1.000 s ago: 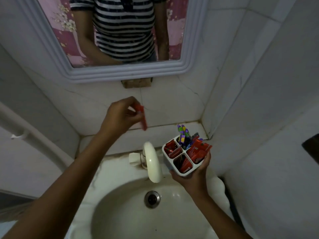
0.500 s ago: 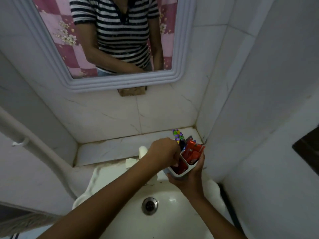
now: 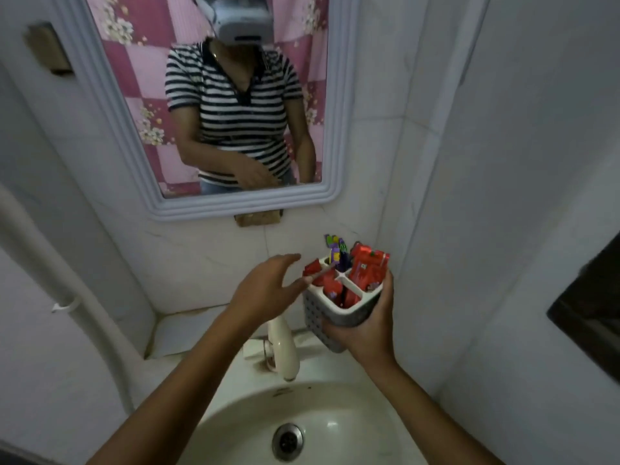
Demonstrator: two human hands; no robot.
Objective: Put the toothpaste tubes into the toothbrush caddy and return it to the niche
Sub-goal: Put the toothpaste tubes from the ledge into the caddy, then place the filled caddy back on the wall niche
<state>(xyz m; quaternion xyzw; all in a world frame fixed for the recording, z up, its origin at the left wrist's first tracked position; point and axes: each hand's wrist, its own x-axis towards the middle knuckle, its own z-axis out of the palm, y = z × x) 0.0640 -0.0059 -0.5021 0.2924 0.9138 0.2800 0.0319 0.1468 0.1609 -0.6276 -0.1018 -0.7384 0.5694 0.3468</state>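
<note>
My right hand point(image 3: 370, 327) grips a white perforated toothbrush caddy point(image 3: 339, 313) from below and the right, holding it above the basin. Red toothpaste tubes point(image 3: 367, 270) stick out of its compartments, and purple-green toothbrushes point(image 3: 337, 251) stand in the far compartment. My left hand point(image 3: 268, 290) hovers just left of the caddy, fingers spread and empty, one fingertip near the rim. The dark niche point(image 3: 590, 317) shows at the right edge of the wall.
A white basin point(image 3: 335, 414) with a metal drain point(image 3: 288, 441) and a cream tap point(image 3: 285, 350) lies below. A tiled ledge point(image 3: 181, 333) runs behind it. A framed mirror point(image 3: 214, 105) hangs above, and a white pipe point(image 3: 50, 270) runs down the left wall.
My left hand carried a red tube from the ledge into the caddy, let it go and drew back empty. The caddy has risen and the camera has tilted upward.
</note>
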